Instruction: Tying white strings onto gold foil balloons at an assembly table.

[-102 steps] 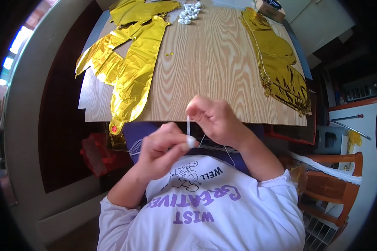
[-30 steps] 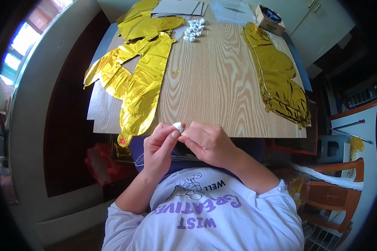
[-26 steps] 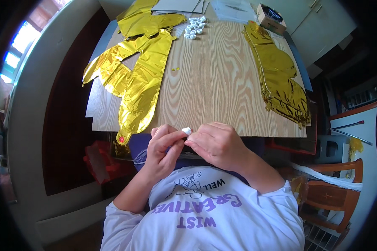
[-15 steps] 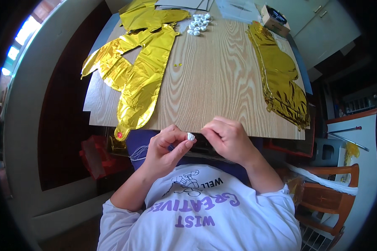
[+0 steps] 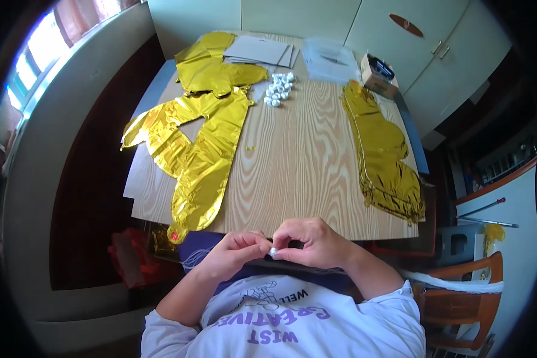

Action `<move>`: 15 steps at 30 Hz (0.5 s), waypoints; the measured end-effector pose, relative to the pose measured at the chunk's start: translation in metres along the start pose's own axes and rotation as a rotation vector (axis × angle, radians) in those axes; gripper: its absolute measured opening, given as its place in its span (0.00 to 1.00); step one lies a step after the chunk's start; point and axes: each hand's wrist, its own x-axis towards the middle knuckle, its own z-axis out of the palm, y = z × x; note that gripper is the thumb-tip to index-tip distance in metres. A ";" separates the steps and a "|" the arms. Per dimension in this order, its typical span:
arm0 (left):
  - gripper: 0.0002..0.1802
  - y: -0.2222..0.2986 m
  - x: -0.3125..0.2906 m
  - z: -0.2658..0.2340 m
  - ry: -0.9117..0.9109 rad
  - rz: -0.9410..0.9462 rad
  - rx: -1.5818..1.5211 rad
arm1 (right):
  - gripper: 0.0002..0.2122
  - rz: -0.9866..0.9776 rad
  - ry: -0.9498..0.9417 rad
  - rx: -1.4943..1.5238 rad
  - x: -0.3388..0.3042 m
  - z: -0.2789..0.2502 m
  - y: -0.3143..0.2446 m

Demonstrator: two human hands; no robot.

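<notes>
Close to the table's near edge, above my lap, a small white bundle (image 5: 272, 252), apparently wound string, sits between my fingertips. My left hand (image 5: 238, 253) pinches it from the left, fingers curled. From the right, my right hand (image 5: 310, 241) meets it with thumb and forefinger closed on it. Loose white strings (image 5: 197, 259) hang beside my left forearm. At the far middle of the table lies a pile of similar small white bundles (image 5: 278, 90). A flat gold foil balloon (image 5: 204, 164) is spread on the table's left side, its tail reaching the near edge.
Another gold foil piece (image 5: 212, 71) lies at the far left, beside grey boards (image 5: 258, 50). Folded gold foil (image 5: 383, 156) runs along the right side of the wooden table (image 5: 292, 173). Behind it stand a cardboard box (image 5: 379, 76) and clear plastic (image 5: 328, 59). A wooden chair (image 5: 459, 304) is at right.
My right hand has come in to the left and now meets the white bundle held by my left hand. The view has tilted up, showing more of the cabinets.
</notes>
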 end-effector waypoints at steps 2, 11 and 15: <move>0.07 0.005 0.005 0.000 0.023 -0.032 -0.034 | 0.07 -0.021 0.004 0.011 0.008 -0.003 0.002; 0.17 0.011 0.004 -0.001 0.243 0.122 -0.543 | 0.04 0.453 0.280 0.163 0.121 -0.112 0.098; 0.15 0.002 -0.010 -0.009 0.246 0.092 -0.405 | 0.04 0.693 0.406 -0.023 0.183 -0.169 0.146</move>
